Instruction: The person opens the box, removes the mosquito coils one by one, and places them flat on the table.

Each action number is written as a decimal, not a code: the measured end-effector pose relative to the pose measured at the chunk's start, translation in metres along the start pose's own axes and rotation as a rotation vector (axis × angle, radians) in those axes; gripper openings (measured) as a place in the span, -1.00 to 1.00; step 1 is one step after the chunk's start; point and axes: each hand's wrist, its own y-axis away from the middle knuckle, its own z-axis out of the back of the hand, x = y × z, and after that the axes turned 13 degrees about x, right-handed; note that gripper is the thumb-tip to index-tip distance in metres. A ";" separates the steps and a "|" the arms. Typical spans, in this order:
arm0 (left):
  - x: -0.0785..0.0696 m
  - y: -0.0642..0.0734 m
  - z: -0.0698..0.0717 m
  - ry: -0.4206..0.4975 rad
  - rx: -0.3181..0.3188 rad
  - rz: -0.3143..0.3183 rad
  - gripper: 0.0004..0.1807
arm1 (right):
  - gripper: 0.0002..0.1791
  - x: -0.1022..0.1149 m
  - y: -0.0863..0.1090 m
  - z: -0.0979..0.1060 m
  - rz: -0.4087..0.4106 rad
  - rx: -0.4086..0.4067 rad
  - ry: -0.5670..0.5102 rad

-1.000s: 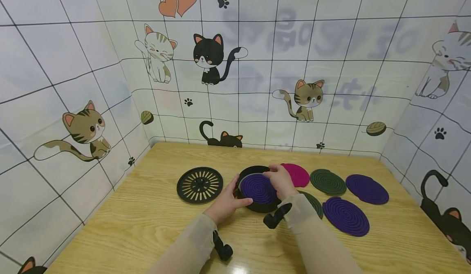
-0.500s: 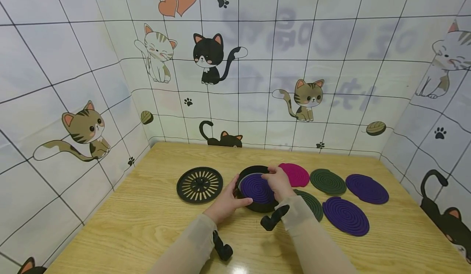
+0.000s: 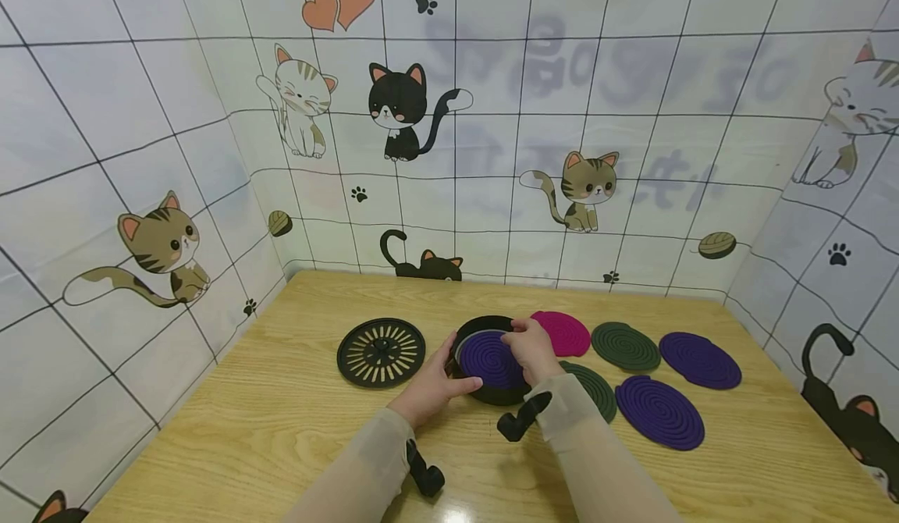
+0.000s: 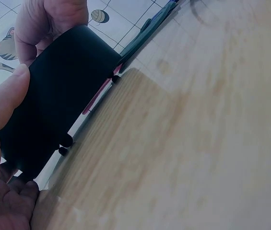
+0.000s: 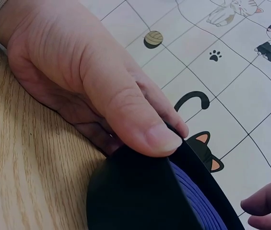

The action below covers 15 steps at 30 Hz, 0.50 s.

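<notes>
A black round mosquito coil holder stands on the wooden table between both hands, with a purple mosquito coil lying inside it. My left hand grips the holder's left side, its thumb at the near wall and fingers round the far side. At the right rim, my right hand holds the holder; in the right wrist view its thumb presses on the rim while other fingers are partly hidden behind. The left wrist view shows the holder's dark outer wall and small feet.
Left of the holder lies a black slotted lid. To the right are a pink coil, a green coil, another green coil partly behind the right arm, a purple coil and a nearer purple coil.
My right hand has shifted slightly left along the rim, uncovering more of the pink and nearer green coils. My left hand stays in place on the holder.
</notes>
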 end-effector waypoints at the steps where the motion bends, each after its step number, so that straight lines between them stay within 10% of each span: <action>1: 0.000 0.000 0.000 0.002 0.000 -0.001 0.11 | -0.46 0.000 0.000 0.000 0.001 -0.001 -0.001; 15: -0.001 0.001 -0.001 -0.022 -0.009 0.010 0.12 | -0.50 0.001 0.001 0.001 -0.005 0.002 0.041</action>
